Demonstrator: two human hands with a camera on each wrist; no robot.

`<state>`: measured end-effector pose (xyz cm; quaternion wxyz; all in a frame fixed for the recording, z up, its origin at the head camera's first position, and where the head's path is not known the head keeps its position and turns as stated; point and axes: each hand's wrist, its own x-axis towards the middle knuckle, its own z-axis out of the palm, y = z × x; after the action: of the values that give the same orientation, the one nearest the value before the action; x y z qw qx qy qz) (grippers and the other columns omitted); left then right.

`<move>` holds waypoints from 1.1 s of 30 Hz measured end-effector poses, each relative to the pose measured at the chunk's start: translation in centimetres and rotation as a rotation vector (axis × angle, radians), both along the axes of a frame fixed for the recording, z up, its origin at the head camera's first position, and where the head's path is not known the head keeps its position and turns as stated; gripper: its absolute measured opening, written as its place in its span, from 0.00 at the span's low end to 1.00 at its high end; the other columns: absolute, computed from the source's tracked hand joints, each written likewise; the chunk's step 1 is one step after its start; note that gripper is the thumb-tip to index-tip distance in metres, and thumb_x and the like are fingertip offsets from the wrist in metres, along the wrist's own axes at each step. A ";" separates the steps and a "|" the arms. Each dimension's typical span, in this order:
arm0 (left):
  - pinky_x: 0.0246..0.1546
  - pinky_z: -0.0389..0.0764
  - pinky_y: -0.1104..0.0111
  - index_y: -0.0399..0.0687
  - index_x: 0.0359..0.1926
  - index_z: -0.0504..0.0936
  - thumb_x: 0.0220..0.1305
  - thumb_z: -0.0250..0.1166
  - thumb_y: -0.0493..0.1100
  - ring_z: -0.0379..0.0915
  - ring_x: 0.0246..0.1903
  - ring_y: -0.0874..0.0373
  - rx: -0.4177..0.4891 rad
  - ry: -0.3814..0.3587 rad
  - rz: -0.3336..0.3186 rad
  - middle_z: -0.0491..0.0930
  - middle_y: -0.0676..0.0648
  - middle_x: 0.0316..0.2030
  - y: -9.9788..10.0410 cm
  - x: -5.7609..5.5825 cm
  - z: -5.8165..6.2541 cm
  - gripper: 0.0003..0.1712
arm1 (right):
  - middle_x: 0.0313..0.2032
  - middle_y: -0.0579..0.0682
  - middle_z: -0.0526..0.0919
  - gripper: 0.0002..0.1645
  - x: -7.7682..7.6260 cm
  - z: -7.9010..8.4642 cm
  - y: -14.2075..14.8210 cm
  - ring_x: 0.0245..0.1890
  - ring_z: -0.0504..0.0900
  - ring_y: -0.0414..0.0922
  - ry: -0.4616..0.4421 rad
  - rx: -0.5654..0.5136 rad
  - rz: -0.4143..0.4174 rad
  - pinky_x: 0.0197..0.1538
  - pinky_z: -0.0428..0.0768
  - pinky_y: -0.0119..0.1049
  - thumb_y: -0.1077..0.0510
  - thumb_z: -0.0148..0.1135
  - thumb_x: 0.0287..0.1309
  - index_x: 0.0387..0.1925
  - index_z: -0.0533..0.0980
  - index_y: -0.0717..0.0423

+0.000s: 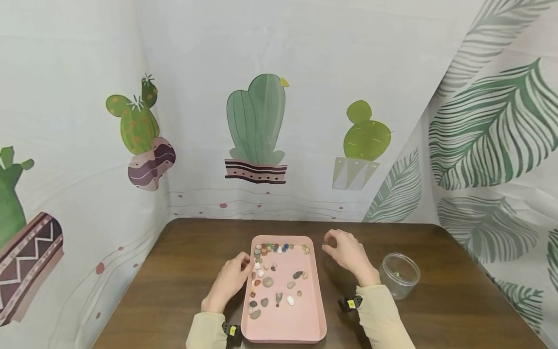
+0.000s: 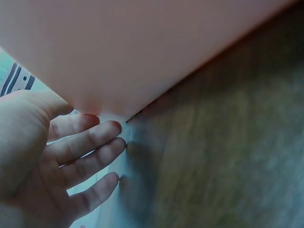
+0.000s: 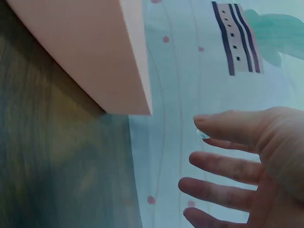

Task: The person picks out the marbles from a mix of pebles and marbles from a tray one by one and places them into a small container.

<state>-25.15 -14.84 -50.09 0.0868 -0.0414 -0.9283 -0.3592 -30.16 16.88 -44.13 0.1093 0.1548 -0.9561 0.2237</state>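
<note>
A pink rectangular tray [image 1: 287,327] lies on the table, with small coloured stones and pebbles [image 1: 268,281] spread inside it. Many of these line its far and left sides. At the tray's left rim, my left hand [image 1: 231,278] holds the edge between thumb and index finger, and the other fingers [image 2: 90,166] stay loosely extended. Right of the tray, my right hand [image 1: 348,252] is raised above the table. Its thumb and index finger pinch a tiny clear piece [image 3: 203,134], mostly hidden by the fingertips; the remaining fingers are spread.
To the right of my right forearm stands a clear round jar [image 1: 400,276] with a few small greenish pieces in it. The brown wooden table [image 1: 187,257] ends at a white cloth backdrop [image 1: 196,145] printed with cacti and leaves. Each wrist carries a small black camera.
</note>
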 end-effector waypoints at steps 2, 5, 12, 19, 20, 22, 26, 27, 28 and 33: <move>0.29 0.69 0.65 0.52 0.35 0.74 0.60 0.55 0.49 0.68 0.24 0.64 0.000 0.006 0.002 0.74 0.58 0.25 0.0 -0.1 0.0 0.08 | 0.29 0.44 0.76 0.11 0.3 0.2 0.5 0.27 0.71 0.40 -0.004 -0.001 0.014 0.23 0.67 0.38 0.48 0.64 0.45 0.32 0.75 0.45; 0.28 0.69 0.64 0.52 0.36 0.74 0.60 0.55 0.49 0.68 0.24 0.64 -0.007 0.011 -0.003 0.74 0.57 0.25 0.0 -0.1 -0.1 0.08 | 0.27 0.43 0.74 0.10 0.9 0.4 1.4 0.26 0.71 0.40 0.005 -0.016 0.031 0.24 0.66 0.37 0.50 0.65 0.45 0.31 0.74 0.45; 0.29 0.69 0.65 0.53 0.36 0.74 0.61 0.54 0.50 0.69 0.25 0.64 -0.007 -0.012 -0.002 0.74 0.58 0.26 0.0 -0.2 -0.3 0.08 | 0.29 0.43 0.76 0.10 2.6 1.2 3.5 0.30 0.72 0.42 0.067 -0.083 0.051 0.31 0.69 0.38 0.54 0.66 0.45 0.31 0.75 0.48; 0.28 0.69 0.65 0.53 0.37 0.74 0.60 0.55 0.50 0.68 0.24 0.64 -0.002 -0.009 -0.002 0.74 0.58 0.26 -0.1 -0.3 -0.2 0.09 | 0.34 0.45 0.77 0.11 3.9 1.8 5.2 0.32 0.72 0.43 0.064 -0.128 0.011 0.35 0.69 0.40 0.53 0.64 0.47 0.33 0.74 0.49; 0.28 0.69 0.65 0.53 0.37 0.74 0.60 0.55 0.50 0.68 0.24 0.64 -0.002 -0.012 -0.002 0.74 0.58 0.26 -0.1 -0.3 -0.1 0.09 | 0.34 0.45 0.77 0.11 4.1 1.8 5.4 0.33 0.72 0.43 0.065 -0.130 0.003 0.35 0.69 0.41 0.53 0.64 0.47 0.34 0.74 0.49; 0.28 0.69 0.65 0.53 0.37 0.74 0.61 0.54 0.50 0.68 0.24 0.64 -0.001 -0.016 -0.004 0.74 0.57 0.26 -0.1 -0.2 0.0 0.09 | 0.34 0.45 0.77 0.11 4.5 1.9 5.8 0.33 0.73 0.43 0.072 -0.131 -0.013 0.35 0.69 0.42 0.53 0.64 0.47 0.34 0.74 0.50; 0.27 0.68 0.65 0.53 0.37 0.74 0.61 0.54 0.50 0.68 0.24 0.64 -0.008 -0.012 -0.006 0.74 0.58 0.25 -0.1 -0.2 0.1 0.08 | 0.34 0.45 0.77 0.11 5.4 2.0 6.7 0.35 0.75 0.46 0.094 -0.141 -0.040 0.37 0.70 0.43 0.53 0.64 0.48 0.34 0.75 0.50; 0.27 0.68 0.65 0.53 0.37 0.74 0.61 0.54 0.50 0.68 0.23 0.64 -0.010 -0.012 -0.008 0.74 0.58 0.25 -0.1 -0.1 0.1 0.08 | 0.34 0.45 0.78 0.11 5.6 2.0 6.9 0.34 0.75 0.46 0.098 -0.142 -0.047 0.36 0.70 0.43 0.52 0.64 0.48 0.34 0.75 0.50; 0.27 0.69 0.65 0.53 0.37 0.74 0.61 0.54 0.50 0.68 0.24 0.64 -0.012 -0.013 -0.009 0.74 0.58 0.26 0.0 -0.1 0.1 0.09 | 0.34 0.46 0.77 0.11 5.8 2.0 7.2 0.32 0.75 0.46 0.099 -0.144 -0.057 0.34 0.70 0.43 0.52 0.64 0.48 0.34 0.75 0.50; 0.27 0.69 0.65 0.52 0.37 0.74 0.61 0.54 0.50 0.68 0.23 0.64 -0.019 -0.008 -0.006 0.73 0.58 0.25 0.1 0.0 0.1 0.09 | 0.35 0.47 0.78 0.13 6.8 1.9 8.7 0.31 0.76 0.46 0.082 -0.163 -0.112 0.33 0.71 0.43 0.49 0.63 0.48 0.35 0.74 0.50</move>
<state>-25.12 -14.78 -50.01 0.0817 -0.0438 -0.9318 -0.3509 -23.39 25.60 -42.23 0.1730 0.1010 -0.9365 0.2879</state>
